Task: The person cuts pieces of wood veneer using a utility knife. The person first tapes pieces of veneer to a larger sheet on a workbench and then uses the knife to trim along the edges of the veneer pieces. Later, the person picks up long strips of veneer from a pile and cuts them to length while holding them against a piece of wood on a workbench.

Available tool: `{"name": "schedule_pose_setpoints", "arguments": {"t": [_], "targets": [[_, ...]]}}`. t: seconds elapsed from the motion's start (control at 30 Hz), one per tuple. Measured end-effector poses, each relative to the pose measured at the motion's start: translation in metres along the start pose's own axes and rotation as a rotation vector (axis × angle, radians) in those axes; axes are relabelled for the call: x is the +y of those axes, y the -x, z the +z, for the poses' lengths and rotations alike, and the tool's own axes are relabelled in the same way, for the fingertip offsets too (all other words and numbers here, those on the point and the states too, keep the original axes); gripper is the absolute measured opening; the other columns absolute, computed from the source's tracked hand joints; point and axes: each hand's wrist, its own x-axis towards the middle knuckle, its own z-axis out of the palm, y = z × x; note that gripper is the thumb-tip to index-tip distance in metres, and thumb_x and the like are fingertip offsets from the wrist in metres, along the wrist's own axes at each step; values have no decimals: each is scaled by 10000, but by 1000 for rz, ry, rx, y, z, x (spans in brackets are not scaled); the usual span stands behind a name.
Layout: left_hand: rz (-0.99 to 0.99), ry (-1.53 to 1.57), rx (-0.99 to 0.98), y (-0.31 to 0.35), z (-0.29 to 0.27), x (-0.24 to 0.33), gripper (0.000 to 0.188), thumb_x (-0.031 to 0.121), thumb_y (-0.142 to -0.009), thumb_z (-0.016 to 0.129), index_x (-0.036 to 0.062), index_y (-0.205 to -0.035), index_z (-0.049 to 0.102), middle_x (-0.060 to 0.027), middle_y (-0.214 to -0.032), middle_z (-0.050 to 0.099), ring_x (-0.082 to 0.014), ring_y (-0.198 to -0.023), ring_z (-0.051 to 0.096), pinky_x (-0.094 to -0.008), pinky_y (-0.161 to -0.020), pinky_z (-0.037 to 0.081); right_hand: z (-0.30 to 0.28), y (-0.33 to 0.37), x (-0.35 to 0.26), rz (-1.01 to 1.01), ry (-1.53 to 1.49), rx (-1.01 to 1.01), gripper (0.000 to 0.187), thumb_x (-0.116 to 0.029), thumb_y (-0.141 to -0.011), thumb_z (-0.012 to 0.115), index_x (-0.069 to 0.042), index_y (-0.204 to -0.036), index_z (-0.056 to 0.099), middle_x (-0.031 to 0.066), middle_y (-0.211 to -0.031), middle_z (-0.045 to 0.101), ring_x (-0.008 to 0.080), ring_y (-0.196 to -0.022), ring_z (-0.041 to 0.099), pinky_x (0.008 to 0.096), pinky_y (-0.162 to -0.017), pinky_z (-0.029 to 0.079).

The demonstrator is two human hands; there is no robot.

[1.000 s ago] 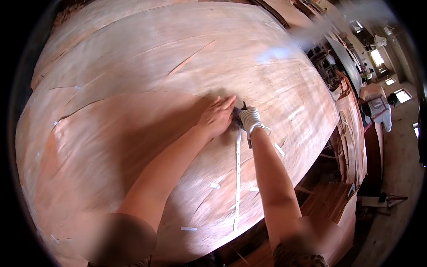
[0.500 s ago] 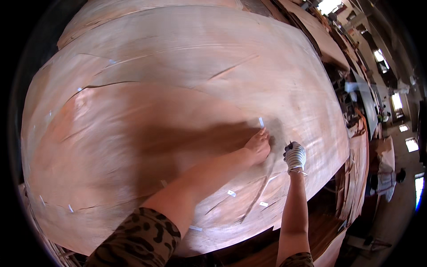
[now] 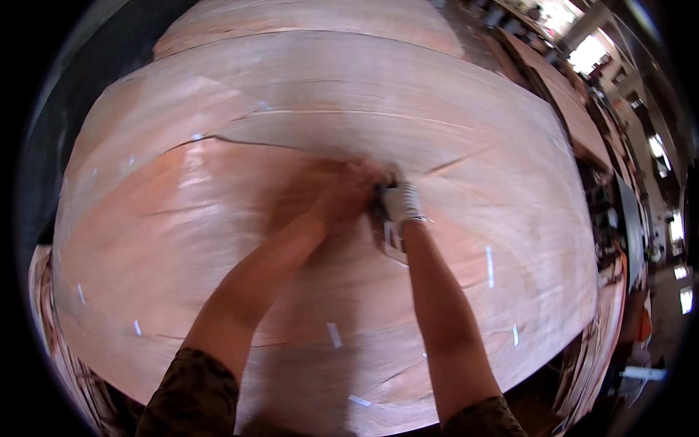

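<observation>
A wide sheet of thin reddish wood veneer [image 3: 408, 291] spreads out below me. My left hand [image 3: 358, 180], bare and smeared by motion, is over the sheet near its middle, by the end of a dark split [image 3: 255, 143]. Close against it on the right is my right hand [image 3: 400, 200], in a white-and-grey striped glove with dark fingertips. Its fingers are curled, but what they hold is blurred. A pale looped strip [image 3: 394, 246] shows just below the glove. Short pieces of white tape [image 3: 333, 334] are stuck at several places on the veneer.
Another veneer sheet [image 3: 313, 18] lies beyond the far edge. Stacked sheets [image 3: 582, 135] stand to the right, and ragged veneer edges [image 3: 593, 364] show at the lower right. A workshop floor with bright windows [image 3: 586, 54] lies farther right.
Both hands have moved away from me and leftward to the split, coming close together. The view has shifted, and a long tape piece now shows on the right part of the sheet.
</observation>
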Motion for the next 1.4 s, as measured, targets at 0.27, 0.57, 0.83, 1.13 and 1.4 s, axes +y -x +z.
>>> {"name": "schedule_pose_setpoints", "arguments": {"t": [0.27, 0.57, 0.83, 1.13, 1.4], "targets": [[-189, 192, -783, -75, -78, 20, 329, 176, -798, 460, 42, -1091, 525, -170, -1084, 542, -298, -980, 527, -376, -848, 407, -55, 14, 0, 236, 277, -71, 91, -22, -764, 525, -40, -821, 593, 99, -642, 609, 209, -606, 619, 319, -501, 486], [-448, 156, 86, 210, -185, -78, 323, 119, -806, 516, 40, -1118, 499, -127, -1196, 466, -289, -1153, 394, -410, -983, 295, 1, 148, -104, 254, 113, -735, 116, -69, -814, 535, -2, -900, 577, 79, -722, 616, 136, -565, 576, 249, -473, 486], [-606, 4, 42, 396, -324, -167, 360, 100, -789, 501, 49, -1145, 479, -122, -1247, 425, -295, -1199, 342, -448, -1005, 246, 138, 214, -242, 294, 48, -822, 143, -80, -815, 533, 14, -921, 551, 72, -739, 624, 128, -529, 561, 251, -454, 453], [-855, -135, 134, 455, -352, -280, 516, 140, -785, 476, 84, -1279, 339, -121, -1366, 258, -281, -1263, 236, -423, -1041, 171, 392, 161, -349, 305, -261, -677, 115, -122, -805, 540, -16, -842, 561, 76, -657, 601, 123, -479, 530, 244, -407, 385], [-476, -81, -37, 411, -322, -328, 484, 155, -785, 480, 38, -1244, 379, -131, -1330, 324, -271, -1268, 237, -380, -1046, 188, 499, 93, -347, -188, 419, -357, 310, -305, -735, 589, -4, -806, 615, 179, -703, 614, 306, -677, 611, 379, -592, 475]]}}
